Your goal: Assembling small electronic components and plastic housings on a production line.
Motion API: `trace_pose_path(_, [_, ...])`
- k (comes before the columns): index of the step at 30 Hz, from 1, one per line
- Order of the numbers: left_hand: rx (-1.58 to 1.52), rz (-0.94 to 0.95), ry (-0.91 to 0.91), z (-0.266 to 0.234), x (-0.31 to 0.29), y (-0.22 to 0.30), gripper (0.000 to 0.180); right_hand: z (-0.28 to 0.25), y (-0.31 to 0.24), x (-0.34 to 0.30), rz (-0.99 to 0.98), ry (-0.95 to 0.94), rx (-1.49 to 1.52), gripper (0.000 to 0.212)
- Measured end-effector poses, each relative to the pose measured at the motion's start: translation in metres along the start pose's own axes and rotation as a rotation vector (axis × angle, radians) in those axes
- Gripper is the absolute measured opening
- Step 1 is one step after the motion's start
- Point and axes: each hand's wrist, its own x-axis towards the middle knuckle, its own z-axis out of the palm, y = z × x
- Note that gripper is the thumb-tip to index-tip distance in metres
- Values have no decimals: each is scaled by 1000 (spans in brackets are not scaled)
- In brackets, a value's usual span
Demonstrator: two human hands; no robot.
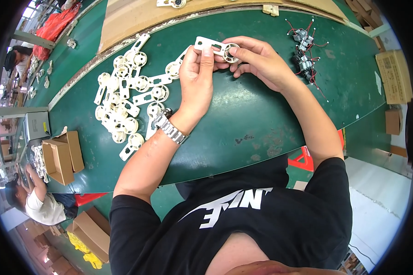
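Note:
Above the table's middle, both hands hold one cream-white plastic housing [209, 44], a flat arm with cut-outs and a round ring at its right end. My left hand [196, 85], with a metal watch on the wrist, pinches the flat arm, thumb on top. My right hand [261, 59] has thumb and fingers closed around the ring. Something dark shows inside the ring, too small to make out. Left of my left hand lies a loose heap of similar housings [121, 103]. To the right of my right hand is a cluster of small motors [304, 57] with red and black wires.
The green table [243, 119] curves around me. An open cardboard box [57, 158] stands at its left edge. Flat cardboard [137, 20] covers the far side. A person [41, 201] sits at the left, another farther back. Cartons [393, 75] are stacked at the right.

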Motion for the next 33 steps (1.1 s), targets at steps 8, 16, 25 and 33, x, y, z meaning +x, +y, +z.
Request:
trace_pose_path(8, [264,6,-35,4,-9,3,22,-4,0,3,-84,127,-220,28])
trace_pose_path(16, [2017,344,121,-1,-14,55,51,-48,-38,24,-6,267,-273,30])
trace_pose_path(25, [1872,483,137,-2,-19,39,15,-57,-55,53,-95,312,-463,44])
trace_pose_path(33, [836,177,38,-14,-29,29,25,-30,-22,-87,-100,351,-1794,37])
